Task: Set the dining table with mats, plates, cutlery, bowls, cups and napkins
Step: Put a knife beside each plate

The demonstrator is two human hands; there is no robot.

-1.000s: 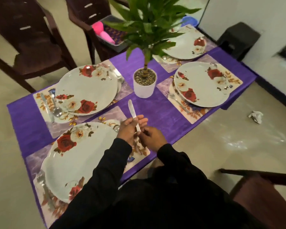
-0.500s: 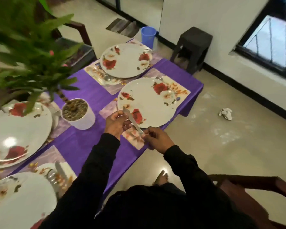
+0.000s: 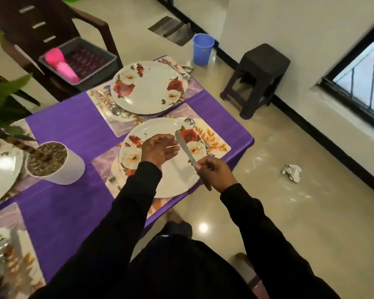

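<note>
Right hand (image 3: 214,172) grips knife (image 3: 185,148) handle — blade above.

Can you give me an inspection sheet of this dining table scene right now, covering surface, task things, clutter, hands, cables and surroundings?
Surface: purple tablecloth with floral mats.
Job's things: near plate on its mat, fork to its left; far plate with cutlery on both sides; knife held above the near plate.
Clutter: potted plant on the table; crumpled paper on the floor.
Hands: right hand grips the knife handle; left hand is loosely curled beside the blade and pinches what looks like a thin stick.
Cables: nothing seen.
Surroundings: blue cup on the floor, dark stool, chair carrying a grey tray with pink cups.
</note>
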